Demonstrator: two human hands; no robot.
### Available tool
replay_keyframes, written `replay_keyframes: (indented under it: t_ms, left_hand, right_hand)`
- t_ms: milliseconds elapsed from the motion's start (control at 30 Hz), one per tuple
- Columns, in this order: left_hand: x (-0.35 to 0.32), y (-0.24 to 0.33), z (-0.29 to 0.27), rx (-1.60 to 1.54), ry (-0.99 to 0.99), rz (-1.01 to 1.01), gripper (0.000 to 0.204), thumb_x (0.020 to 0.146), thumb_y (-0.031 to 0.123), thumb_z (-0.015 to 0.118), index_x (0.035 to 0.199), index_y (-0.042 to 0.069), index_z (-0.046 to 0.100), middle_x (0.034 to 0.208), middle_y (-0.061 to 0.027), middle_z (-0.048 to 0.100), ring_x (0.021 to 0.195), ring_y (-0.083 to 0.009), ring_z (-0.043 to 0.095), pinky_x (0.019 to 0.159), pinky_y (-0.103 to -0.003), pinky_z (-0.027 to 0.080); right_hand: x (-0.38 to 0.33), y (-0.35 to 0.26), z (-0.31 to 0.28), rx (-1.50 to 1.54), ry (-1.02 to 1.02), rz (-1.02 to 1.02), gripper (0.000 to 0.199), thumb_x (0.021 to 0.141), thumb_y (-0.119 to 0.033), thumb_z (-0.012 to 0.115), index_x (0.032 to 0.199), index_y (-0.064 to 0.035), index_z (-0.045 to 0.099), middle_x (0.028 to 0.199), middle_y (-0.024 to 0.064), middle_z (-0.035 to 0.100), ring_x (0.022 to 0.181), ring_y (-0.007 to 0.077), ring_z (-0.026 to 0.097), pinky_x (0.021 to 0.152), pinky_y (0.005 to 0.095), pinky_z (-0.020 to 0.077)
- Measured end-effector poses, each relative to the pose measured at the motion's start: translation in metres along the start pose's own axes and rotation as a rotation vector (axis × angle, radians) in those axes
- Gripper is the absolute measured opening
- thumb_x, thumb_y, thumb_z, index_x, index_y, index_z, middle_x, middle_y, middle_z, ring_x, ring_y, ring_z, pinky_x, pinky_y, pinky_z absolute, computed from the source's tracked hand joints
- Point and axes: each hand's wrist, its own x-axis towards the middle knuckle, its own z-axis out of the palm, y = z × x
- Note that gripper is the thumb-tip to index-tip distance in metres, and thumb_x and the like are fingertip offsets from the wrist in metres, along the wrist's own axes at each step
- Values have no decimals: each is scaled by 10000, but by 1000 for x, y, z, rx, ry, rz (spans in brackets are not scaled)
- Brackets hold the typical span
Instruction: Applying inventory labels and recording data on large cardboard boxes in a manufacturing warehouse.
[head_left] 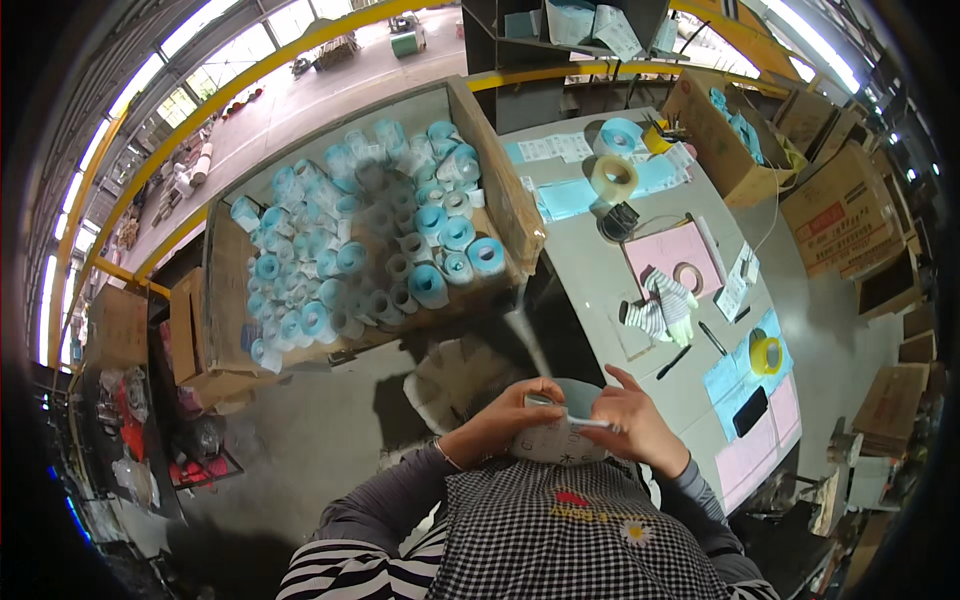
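At near centre, left of the tabletop, a curled printed strip is pinched by the left hand and right hand; winding or unwinding seems in hand, so even tension is called for

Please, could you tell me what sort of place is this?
Most likely a workshop or factory packing area: a large brown bin holds many pale-blue rolls, a work table carries tape, and cardboard boxes stand beyond it.
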Motion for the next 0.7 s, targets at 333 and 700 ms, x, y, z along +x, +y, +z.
replay_keyframes:
  t_ms: [333,700]
  left_hand:
    - [184,46,-253,-804,453,595,163,855,110,620,1013,94,580,935,-40,636,869,-226,630,790,-403,519]
    - [367,10,-351,-33,907,727,315,753,-106,704,983,83,604,912,-11,608,820,-145,582,724,-295,477]
  right_hand:
    - [-26,17,-23,470,699,517,157,868,-62,678,753,11,600,693,30,584,661,107,527,615,261,400]
    - [-20,21,36,518,740,966,205,889,-119,703,761,4,600,674,-10,582,628,55,500,565,232,390]
